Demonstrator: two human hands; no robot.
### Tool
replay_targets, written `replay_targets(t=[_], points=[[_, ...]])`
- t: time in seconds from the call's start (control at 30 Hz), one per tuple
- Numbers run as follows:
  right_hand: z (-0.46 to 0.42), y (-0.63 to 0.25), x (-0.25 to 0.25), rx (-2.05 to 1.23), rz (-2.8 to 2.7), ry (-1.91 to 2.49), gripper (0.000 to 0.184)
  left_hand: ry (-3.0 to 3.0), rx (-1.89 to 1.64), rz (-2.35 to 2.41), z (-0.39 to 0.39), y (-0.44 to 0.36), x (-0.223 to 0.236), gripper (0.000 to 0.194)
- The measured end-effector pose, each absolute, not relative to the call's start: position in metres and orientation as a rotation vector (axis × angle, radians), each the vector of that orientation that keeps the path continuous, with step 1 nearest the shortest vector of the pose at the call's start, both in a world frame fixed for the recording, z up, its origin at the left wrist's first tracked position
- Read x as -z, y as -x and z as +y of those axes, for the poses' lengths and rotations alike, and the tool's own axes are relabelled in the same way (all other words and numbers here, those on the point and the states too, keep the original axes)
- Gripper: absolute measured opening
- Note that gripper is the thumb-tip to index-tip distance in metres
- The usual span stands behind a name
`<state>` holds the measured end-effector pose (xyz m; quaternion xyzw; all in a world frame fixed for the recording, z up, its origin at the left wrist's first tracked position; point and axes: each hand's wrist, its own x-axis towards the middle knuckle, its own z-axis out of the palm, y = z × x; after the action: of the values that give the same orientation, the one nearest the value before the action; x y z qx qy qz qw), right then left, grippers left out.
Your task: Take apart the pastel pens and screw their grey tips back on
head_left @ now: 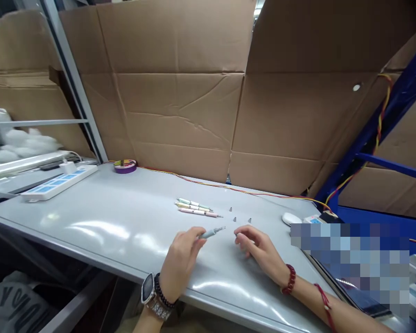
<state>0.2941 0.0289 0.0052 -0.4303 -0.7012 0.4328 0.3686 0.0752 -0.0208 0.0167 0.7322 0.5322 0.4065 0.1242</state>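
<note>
My left hand (184, 252) grips a light blue pen (211, 232), its bare, thin front end pointing right. Across a small gap, the thumb and fingers of my right hand (260, 247) are pinched around a tiny dark piece (236, 235), mostly hidden by the fingertips. Beyond the hands lie a green-and-white pen (195, 204), a yellowish pen (193, 207) and a pink pen (200, 212), close together. To their right, three small grey cone-shaped pen tips stand apart on the table: a far tip (230, 209), a near tip (235, 219) and a right tip (249, 220).
The grey table (131, 208) backs onto cardboard sheets (176, 115). A roll of purple tape (125, 166) and a white power strip (62, 182) are at left. A red-yellow wire (208, 184) runs along the back. A white mouse (291, 218) and a dark, partly blurred-out device (353, 282) lie right.
</note>
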Motion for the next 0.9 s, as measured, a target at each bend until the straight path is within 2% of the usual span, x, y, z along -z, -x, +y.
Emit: replay_targets(t=[0.2,0.3,0.5,0.63,0.9], points=[[0.05,-0.308,-0.002,-0.601,-2.256,1.03,0.028,-1.947,-1.248,1.442,-0.022,-0.07,-0.015,0.019],[0.065,-0.314,-0.001,-0.538,-2.27,1.067,0.028,-1.979,-1.228,1.447,-0.018,-0.066,-0.014,0.018],[0.057,-0.286,0.002,-0.911,-1.822,1.092,0.027,-2.062,-1.058,1.48,-0.009,-0.06,-0.017,0.016],[0.039,-0.26,-0.001,-1.221,-1.745,0.998,0.024,-2.0,-0.966,1.465,-0.011,-0.059,-0.015,0.013],[0.041,-0.267,-0.002,-1.367,-1.629,1.011,0.022,-1.699,-1.423,1.439,-0.025,-0.057,-0.01,0.012]])
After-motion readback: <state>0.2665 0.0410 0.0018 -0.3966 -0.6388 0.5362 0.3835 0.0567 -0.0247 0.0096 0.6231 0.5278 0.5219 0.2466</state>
